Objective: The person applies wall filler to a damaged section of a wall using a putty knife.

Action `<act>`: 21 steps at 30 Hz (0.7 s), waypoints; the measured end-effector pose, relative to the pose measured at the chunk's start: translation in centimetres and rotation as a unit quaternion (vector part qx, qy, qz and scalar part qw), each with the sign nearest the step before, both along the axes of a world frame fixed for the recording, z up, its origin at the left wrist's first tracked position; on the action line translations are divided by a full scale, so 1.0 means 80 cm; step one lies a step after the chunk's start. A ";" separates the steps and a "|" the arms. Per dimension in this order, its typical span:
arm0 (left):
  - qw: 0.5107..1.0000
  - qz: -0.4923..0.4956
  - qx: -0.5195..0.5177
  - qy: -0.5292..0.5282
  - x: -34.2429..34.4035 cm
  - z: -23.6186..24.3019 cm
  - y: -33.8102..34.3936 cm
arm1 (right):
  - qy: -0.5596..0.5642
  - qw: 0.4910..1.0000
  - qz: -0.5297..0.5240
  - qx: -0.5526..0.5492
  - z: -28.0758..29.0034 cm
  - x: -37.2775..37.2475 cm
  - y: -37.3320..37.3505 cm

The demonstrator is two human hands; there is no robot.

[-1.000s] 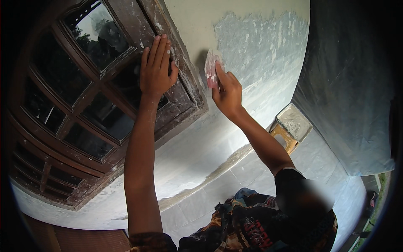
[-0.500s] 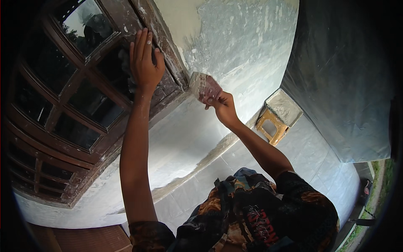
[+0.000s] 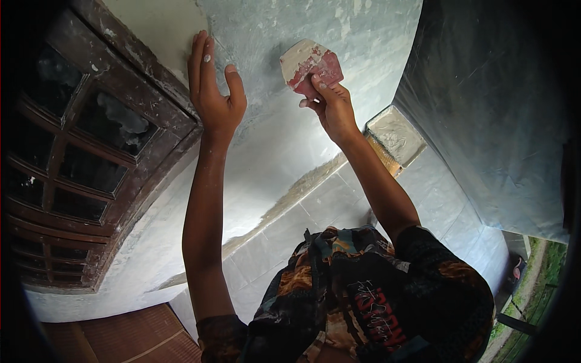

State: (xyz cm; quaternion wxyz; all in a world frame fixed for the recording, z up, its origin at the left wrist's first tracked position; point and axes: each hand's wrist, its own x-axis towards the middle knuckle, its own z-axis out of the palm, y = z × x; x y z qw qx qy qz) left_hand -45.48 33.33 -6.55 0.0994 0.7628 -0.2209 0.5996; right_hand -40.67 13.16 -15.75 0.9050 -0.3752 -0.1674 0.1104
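My right hand [image 3: 334, 109] grips a flat reddish putty scraper [image 3: 324, 68] near its lower edge, thumb on the face. Whitish putty cakes the scraper's far edge. It is held in front of the patchy grey-and-cream wall [image 3: 260, 91]; whether it touches is hard to tell. My left hand [image 3: 215, 91] is open, fingers stretched upward at the wall just right of the brown wooden window frame [image 3: 175, 112]. A white spot marks one of its fingers. Whether that palm presses on the wall cannot be made out.
A tray of pale putty [image 3: 396, 138] stands on a yellowish stool [image 3: 384, 156] at the wall's foot. Dark plastic sheeting [image 3: 478, 115] hangs on the right. Grey floor tiles [image 3: 302, 227] run below the wall. A brown slatted panel [image 3: 121, 333] lies lower left.
My left hand has gone from the window frame to the wall beside it. My right hand has lifted the scraper up and away from the frame's corner. The view has shifted rightward.
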 end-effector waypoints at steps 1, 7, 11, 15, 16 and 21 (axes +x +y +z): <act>1.000 -0.010 -0.006 0.003 0.014 -0.007 -0.020 | 0.003 1.000 0.000 -0.004 -0.007 0.017 -0.016; 0.997 -0.030 -0.052 0.057 0.110 -0.066 -0.144 | 0.017 0.999 -0.006 -0.051 -0.058 0.103 -0.130; 0.989 -0.063 -0.084 0.108 0.171 -0.107 -0.223 | 0.052 0.994 -0.037 -0.088 -0.090 0.159 -0.206; 0.967 -0.067 -0.139 0.203 0.208 -0.156 -0.280 | 0.098 0.987 -0.047 -0.119 -0.126 0.200 -0.260; 0.961 -0.072 -0.142 0.225 0.218 -0.168 -0.290 | 0.106 0.982 -0.044 -0.150 -0.137 0.209 -0.271; 0.922 -0.099 -0.188 0.323 0.256 -0.227 -0.327 | 0.147 0.971 -0.041 -0.187 -0.184 0.238 -0.308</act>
